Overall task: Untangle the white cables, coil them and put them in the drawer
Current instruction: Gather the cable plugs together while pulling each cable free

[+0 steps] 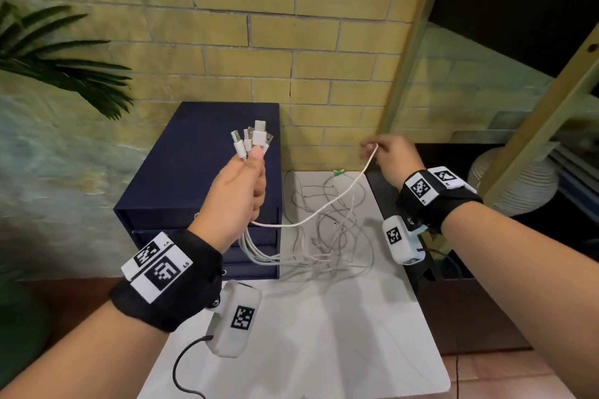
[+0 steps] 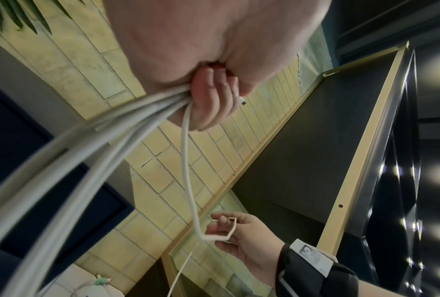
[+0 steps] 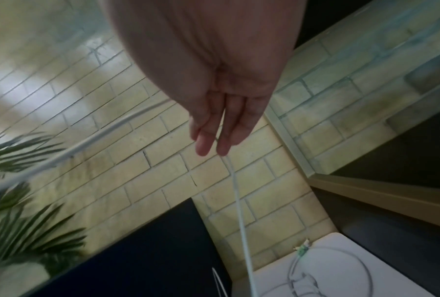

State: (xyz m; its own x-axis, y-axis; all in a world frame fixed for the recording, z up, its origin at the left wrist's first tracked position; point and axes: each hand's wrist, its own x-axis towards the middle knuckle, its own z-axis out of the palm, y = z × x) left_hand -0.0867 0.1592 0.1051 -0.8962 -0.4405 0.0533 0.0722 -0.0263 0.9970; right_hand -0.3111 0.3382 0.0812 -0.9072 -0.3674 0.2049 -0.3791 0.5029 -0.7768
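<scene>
Left hand [image 1: 238, 191]: you're gripping the bunched plugs [image 1: 252, 139], fingers clamped.
Right hand [image 1: 390, 155]: you're pinching one cable [image 1: 327, 209].
Risk: pulling could be tightening the tangle [image 1: 327, 236] on the bench [image 1: 311, 334].

You stand in a furnished indoor corner, a home or a staged room rather than a workshop. A yellow brick-pattern wall [image 1: 291, 26] backs a small white table [image 1: 324, 334], on which a navy drawer unit [image 1: 201, 152] stands. A leafy palm plant [image 1: 58, 52] rises at your left; a wood-framed dark panel [image 1: 518, 3] and a ribbed pale vase [image 1: 512, 185] stand at your right.
</scene>
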